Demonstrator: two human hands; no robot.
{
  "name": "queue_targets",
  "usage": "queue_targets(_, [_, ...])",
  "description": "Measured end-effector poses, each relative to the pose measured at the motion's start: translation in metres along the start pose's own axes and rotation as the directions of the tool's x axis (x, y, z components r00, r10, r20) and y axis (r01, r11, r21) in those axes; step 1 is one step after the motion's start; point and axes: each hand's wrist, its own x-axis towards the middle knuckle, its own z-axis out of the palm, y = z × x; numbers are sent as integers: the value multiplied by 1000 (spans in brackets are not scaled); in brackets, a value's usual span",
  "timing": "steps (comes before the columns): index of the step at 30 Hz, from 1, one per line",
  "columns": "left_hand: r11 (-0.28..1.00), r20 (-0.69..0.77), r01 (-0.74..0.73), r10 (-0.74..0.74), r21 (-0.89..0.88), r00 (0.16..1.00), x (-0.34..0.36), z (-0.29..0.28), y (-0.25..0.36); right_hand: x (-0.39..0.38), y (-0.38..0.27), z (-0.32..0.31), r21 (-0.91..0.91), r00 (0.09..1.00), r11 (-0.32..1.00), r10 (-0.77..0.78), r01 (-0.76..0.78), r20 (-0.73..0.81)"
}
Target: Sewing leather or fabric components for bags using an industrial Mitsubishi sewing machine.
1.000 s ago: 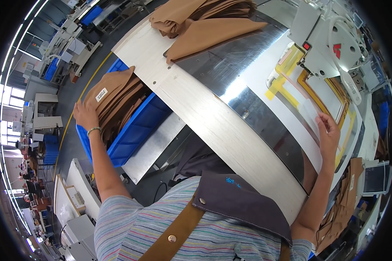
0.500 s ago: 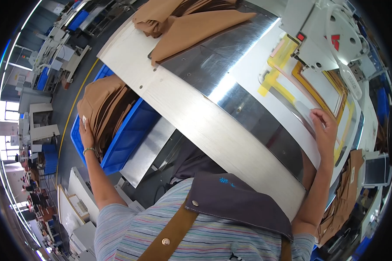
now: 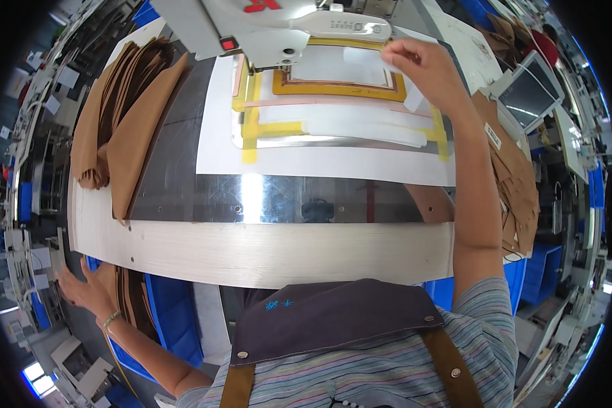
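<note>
Right hand (image 3: 425, 64) pinches a white strip (image 3: 370, 58) at the sewing frame (image 3: 340, 88); left hand (image 3: 81, 289), fingers spread, reaches brown fabric pieces (image 3: 126, 296), none yet loaded.

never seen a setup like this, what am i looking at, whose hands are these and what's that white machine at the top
This is one picture from a wide fisheye camera worn on a person's head, looking down, so straight edges bend. The two bare arms are the wearer's own.

The white machine is an industrial sewing head standing over a shiny metal table. Under it lies a flat white template edged with yellow tape.

The right hand reaches up to the template and pinches a small white piece. The left hand is down beside the table, on a stack of tan fabric pieces in a blue bin. More tan pieces are piled on the table's left, and a small screen stands on the right.
</note>
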Motion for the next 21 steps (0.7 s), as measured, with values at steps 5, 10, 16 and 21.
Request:
queue_targets(5, [575,14,-244,406,-781,914,42,-45,260,52,7,36,-112,960,979,189,-169,206])
queue_targets(10, [375,-2,-457,772,-806,636,36,-53,395,39,16,85,25,889,950,282,-311,362])
queue_targets(16, [311,16,-520,868,-796,495,47,-31,456,43,25,106,168,905,940,222,-298,363])
queue_targets(21, [315,33,-567,892,-761,451,49,-28,475,54,15,125,146,914,948,222,-284,341])
